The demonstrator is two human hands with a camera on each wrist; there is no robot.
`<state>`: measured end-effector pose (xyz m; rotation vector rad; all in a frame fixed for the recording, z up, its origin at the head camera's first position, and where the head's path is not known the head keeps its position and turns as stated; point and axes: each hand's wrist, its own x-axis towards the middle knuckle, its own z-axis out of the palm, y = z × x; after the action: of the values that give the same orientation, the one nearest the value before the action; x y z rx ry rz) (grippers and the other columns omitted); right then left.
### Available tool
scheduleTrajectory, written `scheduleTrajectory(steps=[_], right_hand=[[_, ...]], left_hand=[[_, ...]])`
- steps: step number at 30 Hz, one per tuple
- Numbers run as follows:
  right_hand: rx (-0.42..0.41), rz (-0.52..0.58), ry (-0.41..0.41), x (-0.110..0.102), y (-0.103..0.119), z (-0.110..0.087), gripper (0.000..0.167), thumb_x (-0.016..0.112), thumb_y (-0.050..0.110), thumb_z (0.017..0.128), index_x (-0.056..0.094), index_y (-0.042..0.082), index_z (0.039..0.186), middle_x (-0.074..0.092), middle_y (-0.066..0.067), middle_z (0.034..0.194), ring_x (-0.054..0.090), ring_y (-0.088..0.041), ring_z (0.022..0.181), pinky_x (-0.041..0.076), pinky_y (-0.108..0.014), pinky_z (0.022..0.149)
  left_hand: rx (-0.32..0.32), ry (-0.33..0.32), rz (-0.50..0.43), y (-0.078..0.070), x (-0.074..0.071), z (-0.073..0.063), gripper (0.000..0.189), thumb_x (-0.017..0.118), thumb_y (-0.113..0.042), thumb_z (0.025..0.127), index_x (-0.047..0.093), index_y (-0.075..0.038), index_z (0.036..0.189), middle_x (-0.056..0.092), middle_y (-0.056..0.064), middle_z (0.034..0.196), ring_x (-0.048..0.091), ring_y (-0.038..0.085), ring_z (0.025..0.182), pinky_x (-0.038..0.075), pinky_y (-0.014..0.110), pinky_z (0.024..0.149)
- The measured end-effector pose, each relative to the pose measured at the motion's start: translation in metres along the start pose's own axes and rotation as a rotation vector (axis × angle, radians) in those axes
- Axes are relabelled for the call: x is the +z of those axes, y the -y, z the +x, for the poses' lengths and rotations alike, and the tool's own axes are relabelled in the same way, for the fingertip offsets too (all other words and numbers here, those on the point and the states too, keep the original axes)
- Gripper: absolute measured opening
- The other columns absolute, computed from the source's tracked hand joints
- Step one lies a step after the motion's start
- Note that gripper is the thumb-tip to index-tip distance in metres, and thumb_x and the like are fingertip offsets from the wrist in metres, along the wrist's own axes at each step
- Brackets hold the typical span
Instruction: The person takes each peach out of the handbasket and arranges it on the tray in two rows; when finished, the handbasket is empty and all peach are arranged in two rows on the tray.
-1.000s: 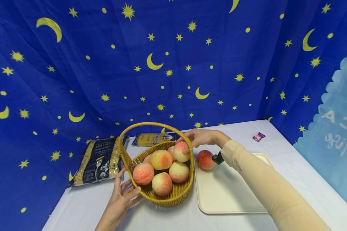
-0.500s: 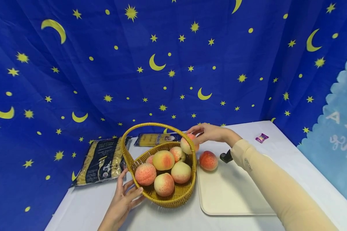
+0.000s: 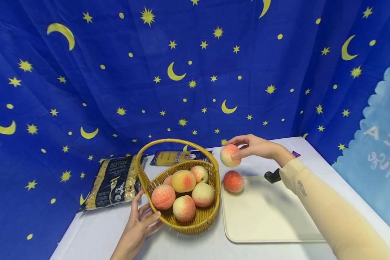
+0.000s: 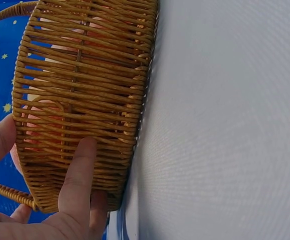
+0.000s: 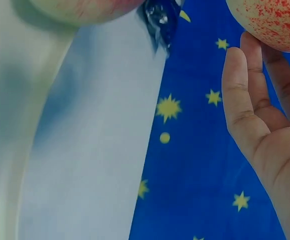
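A woven wicker basket (image 3: 195, 227) with an arched handle stands on the white table, holding several peaches (image 3: 183, 208). My left hand (image 3: 138, 225) rests against its left side; the left wrist view shows extended fingers (image 4: 78, 175) on the woven wall and a fingertip at the rim. Right of the basket, my right hand (image 3: 256, 147) holds a pale peach with a red blush (image 3: 230, 156) in the air between thumb and fingers. Below it, a redder peach (image 3: 233, 181) lies at the far left corner of a cream tray (image 3: 266, 216).
A dark bag of pasta (image 3: 112, 182) lies left of the basket, and a yellow and blue spaghetti pack (image 3: 172, 157) lies behind it. A purple wrapped sweet (image 3: 295, 154) is partly hidden behind the right forearm. Blue star-patterned cloth (image 3: 195, 72) hangs along the back.
My right hand has lifted the pale peach from the basket's far right side and carried it rightward past the handle. My left hand stays against the basket.
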<state>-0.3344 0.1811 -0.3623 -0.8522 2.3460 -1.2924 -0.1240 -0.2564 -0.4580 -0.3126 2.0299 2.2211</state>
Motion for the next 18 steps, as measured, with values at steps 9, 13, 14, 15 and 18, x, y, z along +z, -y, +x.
scheduleTrajectory(steps=[9,13,14,15,18], right_hand=[[0.023,0.037,-0.061,-0.012,-0.023,-0.035,0.055,0.08,0.018,0.094,0.064,0.009,0.146,0.066,-0.016,0.145,0.059,-0.036,0.134,0.057,-0.033,0.105],[0.037,0.032,-0.085,-0.012,-0.032,-0.05,0.056,0.082,0.017,0.093,0.064,0.008,0.145,0.067,-0.016,0.141,0.062,-0.027,0.127,0.057,-0.027,0.102],[0.04,0.031,-0.091,-0.012,-0.034,-0.054,0.056,0.082,0.017,0.092,0.064,0.007,0.144,0.068,-0.017,0.139,0.063,-0.025,0.124,0.057,-0.026,0.1],[0.037,0.033,-0.095,-0.012,-0.036,-0.057,0.055,0.082,0.017,0.093,0.064,0.006,0.143,0.068,-0.017,0.138,0.064,-0.023,0.122,0.058,-0.026,0.099],[0.023,0.039,-0.107,-0.01,-0.045,-0.066,0.054,0.082,0.016,0.093,0.065,0.004,0.142,0.069,-0.017,0.135,0.066,-0.018,0.117,0.059,-0.024,0.096]], left_hand=[[0.005,-0.003,-0.002,0.001,-0.001,-0.002,0.108,0.075,-0.012,0.099,-0.002,-0.042,0.169,0.024,0.029,0.169,0.049,0.037,0.145,0.062,0.051,0.107],[0.005,-0.005,-0.001,0.001,-0.001,-0.002,0.108,0.075,-0.012,0.099,-0.001,-0.042,0.169,0.024,0.029,0.169,0.049,0.038,0.145,0.062,0.052,0.106],[0.005,-0.004,-0.001,0.001,-0.001,-0.002,0.108,0.075,-0.012,0.099,-0.001,-0.042,0.169,0.023,0.029,0.169,0.048,0.038,0.145,0.062,0.052,0.107],[0.005,-0.004,0.0,0.001,-0.001,-0.002,0.108,0.075,-0.013,0.099,-0.002,-0.042,0.169,0.024,0.029,0.169,0.048,0.038,0.145,0.062,0.052,0.106],[0.007,-0.002,0.0,0.001,-0.001,-0.001,0.108,0.075,-0.014,0.1,-0.002,-0.042,0.169,0.023,0.029,0.169,0.048,0.038,0.146,0.062,0.052,0.106]])
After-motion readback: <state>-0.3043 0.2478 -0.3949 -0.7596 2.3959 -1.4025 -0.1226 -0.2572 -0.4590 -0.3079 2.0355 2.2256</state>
